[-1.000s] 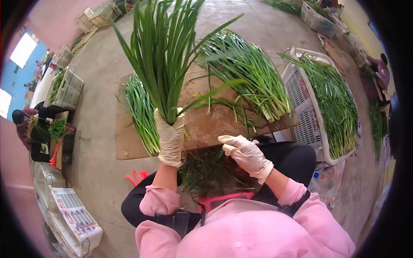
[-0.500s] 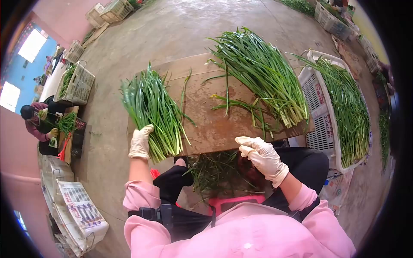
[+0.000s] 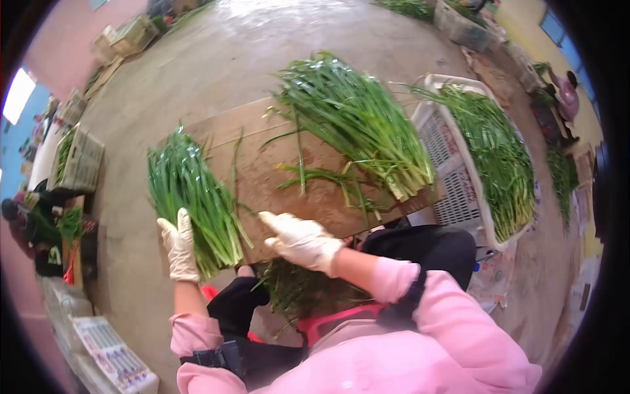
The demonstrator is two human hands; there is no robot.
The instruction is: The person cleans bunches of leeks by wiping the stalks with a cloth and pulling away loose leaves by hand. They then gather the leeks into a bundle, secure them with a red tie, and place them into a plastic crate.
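Observation:
A bundle of garlic chives (image 3: 195,197) lies on the left end of a wet brown board (image 3: 262,177), its pale stems toward me. My left hand (image 3: 178,246), in a whitish glove, is open against the left side of this bundle, thumb and fingers apart. To the right of the stems, above the board's front edge, my right hand (image 3: 298,241) is gloved too. It points left with its fingers stretched out and holds nothing. A larger pile of garlic chives (image 3: 357,125) rests on the board's right side, with a few loose leaves (image 3: 321,176) beside it.
At my right stands a white plastic crate (image 3: 446,157) full of garlic chives. Leaf scraps (image 3: 295,285) lie under the board, near a pink stool (image 3: 338,322). Another person (image 3: 29,223) works at far left, near more crates (image 3: 77,157). A person (image 3: 566,98) is at far right.
My right hand has moved left toward the smaller bundle. My left hand has loosened from its stems, fingers now spread along its side. The whole view has shifted as my head turned.

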